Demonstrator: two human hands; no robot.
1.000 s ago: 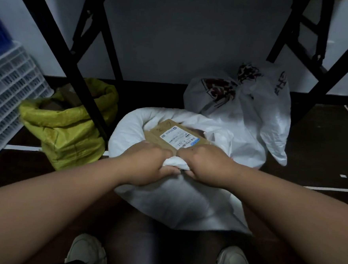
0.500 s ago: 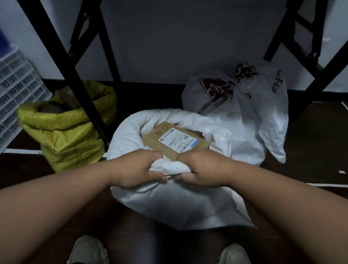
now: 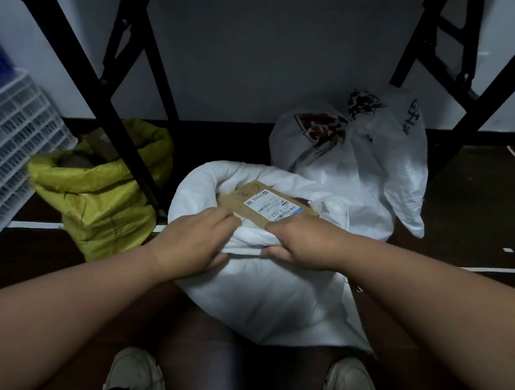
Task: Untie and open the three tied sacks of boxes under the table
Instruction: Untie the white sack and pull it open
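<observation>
The white sack [image 3: 261,298] stood on the floor at centre, its mouth rolled open around a cardboard box [image 3: 267,206] with a printed label. Both hands gripped the near rim: the left hand [image 3: 195,239] and right hand [image 3: 301,240] each curled around bunched fabric. At 9 o'clock sat the yellow sack [image 3: 97,196], open. At 1 o'clock the printed white sack [image 3: 359,159] looked knotted.
</observation>
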